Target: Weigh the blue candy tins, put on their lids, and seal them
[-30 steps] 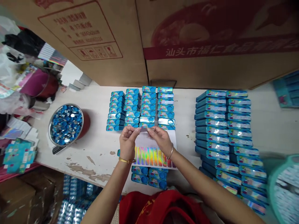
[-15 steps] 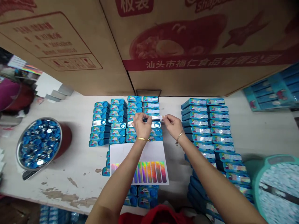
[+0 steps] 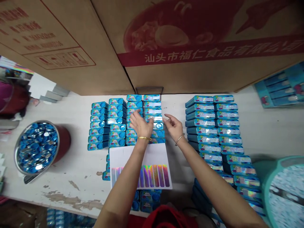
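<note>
My left hand (image 3: 142, 127) lies with spread fingers over the columns of small blue boxes, its thumb touching a box in the fourth column. A shiny sticker strip (image 3: 157, 118) lies along the top of that box. Just right of the box is my right hand (image 3: 174, 127), its thumb and forefinger apart and nothing visible between them. Below both hands a white sticker sheet (image 3: 140, 154) rests on more boxes, with a row of rainbow-sheen strips along its lower part. Part of the sheet is hidden under my left forearm.
Blue boxes with shiny strips (image 3: 205, 123) stand in two columns on the right. A metal-rimmed pot (image 3: 64, 139) full of blue and silver round pieces sits left. Large cartons (image 3: 190, 79) wall off the back. A turquoise tub (image 3: 267, 186) is at the lower right.
The sticker strip stretched between my hands now lies on the box. My left fingers have spread out, and my right fingers have let go. The view has shifted slightly.
</note>
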`<state>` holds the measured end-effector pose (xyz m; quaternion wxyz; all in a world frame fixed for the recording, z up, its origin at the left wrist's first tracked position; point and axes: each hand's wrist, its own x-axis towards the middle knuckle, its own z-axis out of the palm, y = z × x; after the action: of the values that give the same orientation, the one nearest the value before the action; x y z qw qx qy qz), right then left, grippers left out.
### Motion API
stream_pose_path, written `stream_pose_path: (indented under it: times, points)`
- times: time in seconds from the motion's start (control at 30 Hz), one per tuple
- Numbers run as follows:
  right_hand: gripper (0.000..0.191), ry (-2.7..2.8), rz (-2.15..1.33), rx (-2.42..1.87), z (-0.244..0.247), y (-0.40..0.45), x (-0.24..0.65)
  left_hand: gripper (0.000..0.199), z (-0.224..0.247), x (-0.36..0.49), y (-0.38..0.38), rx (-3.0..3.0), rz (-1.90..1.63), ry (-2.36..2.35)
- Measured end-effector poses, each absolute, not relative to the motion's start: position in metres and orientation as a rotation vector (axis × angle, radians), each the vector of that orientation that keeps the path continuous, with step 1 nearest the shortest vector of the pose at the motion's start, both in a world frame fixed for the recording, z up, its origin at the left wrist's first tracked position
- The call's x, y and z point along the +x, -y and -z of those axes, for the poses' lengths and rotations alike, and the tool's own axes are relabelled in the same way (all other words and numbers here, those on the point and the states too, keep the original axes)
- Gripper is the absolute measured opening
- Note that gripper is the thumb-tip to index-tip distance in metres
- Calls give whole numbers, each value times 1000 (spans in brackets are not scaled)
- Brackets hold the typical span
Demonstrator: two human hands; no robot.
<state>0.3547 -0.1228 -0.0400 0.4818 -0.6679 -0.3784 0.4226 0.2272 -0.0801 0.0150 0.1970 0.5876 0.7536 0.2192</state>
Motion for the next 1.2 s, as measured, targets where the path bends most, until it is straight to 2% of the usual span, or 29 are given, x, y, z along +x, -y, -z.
stream_pose_path:
  times: [0.07,0.23,0.3,0.43,0.5,0.63,0.73,0.87,0.93,1.03,1.1,1.2]
  points:
    - [41,964,-984,-1577,44,130,350,65,-16,228,78,1608,-577,-2131]
    - [42,1216,-1038,-1649,52,143,357,67,-16,236,75,1572,-514,-2191]
    - [43,1303,-969,-1721,43,153,363,60,-20,228,78,1575,-543,-2130]
    - [40,1234,-752,-1815,6,202,366,30,-39,166,116,1711,-800,-1770]
    - [35,1297,-776,-1824,-10,238,359,27,-49,121,153,1798,-860,-1791]
    - [34,1350,-886,-1801,-23,296,333,35,-53,55,238,1732,-580,-2208]
    - [30,1234,-918,-1808,-22,313,313,37,-47,47,283,1625,-389,-2273]
    - [32,893,-1157,-1669,-31,316,297,39,-50,61,306,1559,-577,-2293]
    - [41,719,-1337,-1504,-43,318,297,42,-58,64,312,1448,-707,-2177]
    - [60,638,-1467,-1328,-70,330,307,59,-79,60,324,1145,-902,-1891]
    - [57,634,-1481,-1305,-91,344,319,68,-101,53,335,953,-1030,-1722]
    - [43,547,-1555,-1283,-120,371,336,67,-144,48,355,784,-1112,-1527]
